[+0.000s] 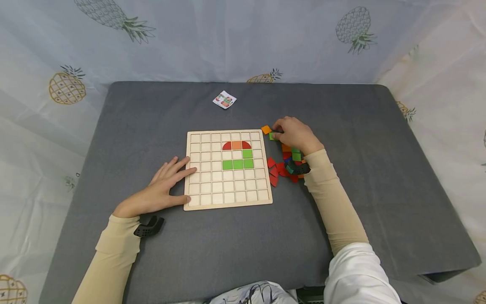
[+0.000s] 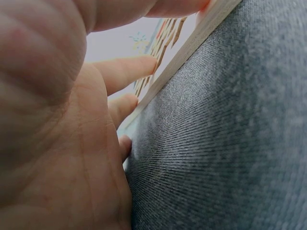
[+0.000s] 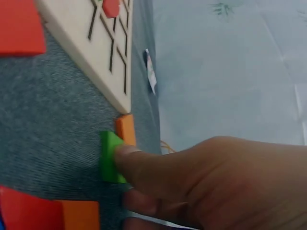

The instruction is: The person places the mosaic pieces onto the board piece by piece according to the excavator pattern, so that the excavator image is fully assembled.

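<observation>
A pale wooden grid board [image 1: 212, 198] lies on the grey table. On it are red quarter-round tiles [image 1: 227, 146], an orange square tile [image 1: 236, 145] between them, and several green square tiles [image 1: 238, 164]. My left hand [image 1: 161, 190] rests along the board's left edge, fingers spread and fairly straight, thumb and fingertips touching the rim. Beyond the board's upper right corner, my right hand [image 1: 296, 134] pinches a green square tile [image 3: 110, 158] with the thumb on its face; the other fingertips are partly hidden. An orange square tile [image 1: 266, 129] lies right beside it.
Loose red tiles [image 1: 273, 171], with orange and green ones, lie in a pile right of the board, partly hidden by my right wrist. A small patterned card [image 1: 225, 100] lies behind the board. A pineapple-print curtain [image 1: 243, 38] hangs behind the table.
</observation>
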### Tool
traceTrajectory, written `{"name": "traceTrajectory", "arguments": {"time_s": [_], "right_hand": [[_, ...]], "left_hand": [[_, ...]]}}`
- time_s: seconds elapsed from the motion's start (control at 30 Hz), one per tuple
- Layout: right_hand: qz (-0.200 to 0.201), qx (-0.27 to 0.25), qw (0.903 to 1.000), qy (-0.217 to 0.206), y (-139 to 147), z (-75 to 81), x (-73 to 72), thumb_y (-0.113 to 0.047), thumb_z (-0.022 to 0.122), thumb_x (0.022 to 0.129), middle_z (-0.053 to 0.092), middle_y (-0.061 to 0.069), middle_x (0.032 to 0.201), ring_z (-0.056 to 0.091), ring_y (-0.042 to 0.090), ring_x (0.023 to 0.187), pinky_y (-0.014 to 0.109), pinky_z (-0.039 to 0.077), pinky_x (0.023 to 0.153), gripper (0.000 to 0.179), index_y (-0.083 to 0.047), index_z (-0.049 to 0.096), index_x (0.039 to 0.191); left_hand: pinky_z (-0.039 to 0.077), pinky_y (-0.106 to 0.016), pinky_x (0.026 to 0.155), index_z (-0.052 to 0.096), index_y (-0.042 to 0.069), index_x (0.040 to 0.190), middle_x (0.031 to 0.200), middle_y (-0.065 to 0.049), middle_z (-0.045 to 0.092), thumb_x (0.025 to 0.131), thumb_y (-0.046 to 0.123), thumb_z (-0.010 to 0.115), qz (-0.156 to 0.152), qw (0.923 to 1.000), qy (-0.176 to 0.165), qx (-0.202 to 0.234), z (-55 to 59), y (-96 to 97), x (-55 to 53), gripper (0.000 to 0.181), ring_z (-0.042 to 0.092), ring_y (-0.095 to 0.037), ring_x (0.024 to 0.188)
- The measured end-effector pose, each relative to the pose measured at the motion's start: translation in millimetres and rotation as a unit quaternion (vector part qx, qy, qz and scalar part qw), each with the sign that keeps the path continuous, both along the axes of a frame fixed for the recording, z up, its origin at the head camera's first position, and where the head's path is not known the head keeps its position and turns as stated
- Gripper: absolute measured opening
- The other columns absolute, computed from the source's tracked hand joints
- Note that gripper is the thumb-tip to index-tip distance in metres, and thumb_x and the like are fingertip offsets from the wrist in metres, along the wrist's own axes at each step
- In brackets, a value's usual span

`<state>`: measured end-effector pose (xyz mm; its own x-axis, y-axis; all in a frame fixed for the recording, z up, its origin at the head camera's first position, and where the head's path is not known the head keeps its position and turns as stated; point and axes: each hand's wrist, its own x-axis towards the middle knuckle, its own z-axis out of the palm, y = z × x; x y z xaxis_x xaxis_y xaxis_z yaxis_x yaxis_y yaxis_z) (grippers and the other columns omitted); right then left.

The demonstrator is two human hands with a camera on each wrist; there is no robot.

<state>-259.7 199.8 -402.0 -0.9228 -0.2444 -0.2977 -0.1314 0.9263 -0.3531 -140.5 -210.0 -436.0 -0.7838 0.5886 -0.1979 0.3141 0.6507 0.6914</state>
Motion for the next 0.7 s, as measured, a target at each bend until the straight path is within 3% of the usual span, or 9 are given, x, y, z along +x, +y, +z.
{"name": "traceTrajectory", "arguments": {"time_s": [0.33, 0.53, 0.7], "right_hand": [[0.040, 0.015, 0.9991, 0.000, -0.7, 2.4, -0.2, -0.024, 0.071, 0.096, 0.057, 0.017, 0.129, 0.054, 0.033, 0.116, 0.051, 0.049, 0.100, 0.042, -0.005, 0.064, 0.133], [0.038, -0.024, 0.9987, 0.025, -4.3, 1.8, -0.1, -0.023, 0.069, 0.097, 0.062, 0.015, 0.118, 0.056, 0.030, 0.105, 0.046, 0.051, 0.092, 0.038, -0.003, 0.065, 0.129], [0.070, -0.058, 0.9944, 0.052, -15.6, 3.4, 4.8, -0.025, 0.069, 0.097, 0.061, 0.013, 0.112, 0.055, 0.027, 0.099, 0.042, 0.050, 0.087, 0.038, -0.005, 0.067, 0.129]], "left_hand": [[-0.006, -0.060, 0.125, 0.035, 0.018, 0.159, 0.172, -0.009, 0.008, 0.092, 0.033, 0.071, 0.002, 1.0000, -0.001, 0.000, -0.1, -1.1, 0.4, 0.077, -0.009, -0.037, 0.159], [-0.005, -0.061, 0.125, 0.036, 0.017, 0.158, 0.172, -0.009, 0.009, 0.091, 0.028, 0.072, 0.002, 0.9999, 0.009, -0.009, -1.1, 0.1, -0.5, 0.077, -0.007, -0.037, 0.159], [-0.005, -0.061, 0.125, 0.036, 0.018, 0.158, 0.172, -0.009, 0.009, 0.091, 0.029, 0.072, 0.001, 0.9999, 0.012, -0.013, -1.9, -0.5, -0.9, 0.077, -0.007, -0.037, 0.159]]}}
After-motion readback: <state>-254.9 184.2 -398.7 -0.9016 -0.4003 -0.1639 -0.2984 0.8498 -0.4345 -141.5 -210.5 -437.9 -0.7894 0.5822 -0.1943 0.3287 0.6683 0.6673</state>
